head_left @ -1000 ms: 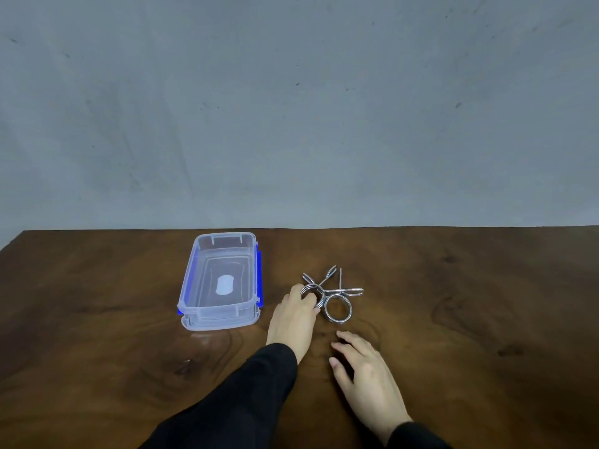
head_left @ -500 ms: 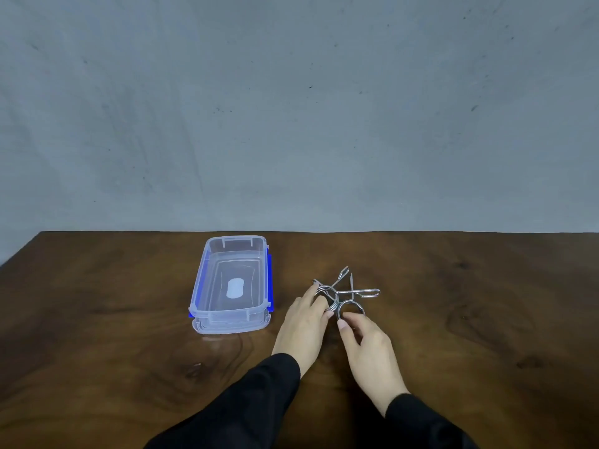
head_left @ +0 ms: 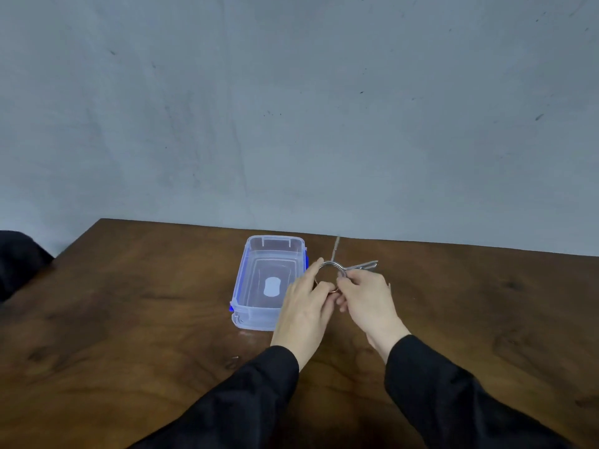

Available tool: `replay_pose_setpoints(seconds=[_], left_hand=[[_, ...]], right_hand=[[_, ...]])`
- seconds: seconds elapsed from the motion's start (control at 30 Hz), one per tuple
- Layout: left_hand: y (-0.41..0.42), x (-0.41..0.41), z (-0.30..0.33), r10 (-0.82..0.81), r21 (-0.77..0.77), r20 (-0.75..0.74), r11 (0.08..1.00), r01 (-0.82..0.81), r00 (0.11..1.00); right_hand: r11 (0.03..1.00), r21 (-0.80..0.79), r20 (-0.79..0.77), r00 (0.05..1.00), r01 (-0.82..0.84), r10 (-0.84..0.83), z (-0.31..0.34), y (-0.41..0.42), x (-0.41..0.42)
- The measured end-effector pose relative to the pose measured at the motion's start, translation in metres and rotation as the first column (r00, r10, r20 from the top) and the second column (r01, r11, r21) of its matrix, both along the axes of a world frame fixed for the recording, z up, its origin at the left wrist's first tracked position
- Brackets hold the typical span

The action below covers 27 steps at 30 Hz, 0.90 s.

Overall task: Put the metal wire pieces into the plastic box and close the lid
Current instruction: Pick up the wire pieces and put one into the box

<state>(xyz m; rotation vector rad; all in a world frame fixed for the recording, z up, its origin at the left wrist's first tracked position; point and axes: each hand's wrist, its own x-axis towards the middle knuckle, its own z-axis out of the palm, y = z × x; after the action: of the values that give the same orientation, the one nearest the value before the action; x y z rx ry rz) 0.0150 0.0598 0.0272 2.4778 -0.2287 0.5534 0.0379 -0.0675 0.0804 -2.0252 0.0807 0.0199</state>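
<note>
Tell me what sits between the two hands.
Head view: the wire pieces, gripped by both the left hand and right hand, bridge the gap; nothing else lies there.

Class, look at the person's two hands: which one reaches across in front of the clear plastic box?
The left hand. It overlaps the near right corner of the plastic box, while the right hand stays clear of it, over bare table; both hold the metal wire pieces.
</note>
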Motion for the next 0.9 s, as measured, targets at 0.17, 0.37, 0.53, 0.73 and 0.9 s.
replay_pose_setpoints(seconds=[0.17, 0.37, 0.53, 0.73, 0.9], left_hand=[[0.056, -0.017, 0.007, 0.172, -0.093, 0.013, 0.981, -0.17, 0.985], [0.113, -0.025, -0.027, 0.394, -0.273, -0.138, 0.866, -0.418, 0.908], [0.124, -0.024, -0.045, 0.257, -0.316, -0.249, 0.89, -0.329, 0.934], [0.124, -0.02, -0.047, 0.216, -0.282, -0.282, 0.913, -0.296, 0.935], [0.123, -0.019, -0.046, 0.218, -0.273, -0.309, 0.912, -0.306, 0.926]], right_hand=[[0.98, -0.146, 0.003, 0.991, -0.134, 0.136, 0.01, 0.038, 0.026], [0.828, -0.521, 0.036, 0.964, -0.208, 0.264, -0.001, 0.081, 0.046], [0.623, -0.736, -0.045, 0.938, -0.264, 0.344, -0.009, 0.1, 0.049], [0.399, -0.886, -0.054, 0.905, -0.238, 0.421, -0.006, 0.114, 0.051], [0.276, -0.92, -0.124, 0.877, -0.277, 0.465, -0.013, 0.124, 0.048]])
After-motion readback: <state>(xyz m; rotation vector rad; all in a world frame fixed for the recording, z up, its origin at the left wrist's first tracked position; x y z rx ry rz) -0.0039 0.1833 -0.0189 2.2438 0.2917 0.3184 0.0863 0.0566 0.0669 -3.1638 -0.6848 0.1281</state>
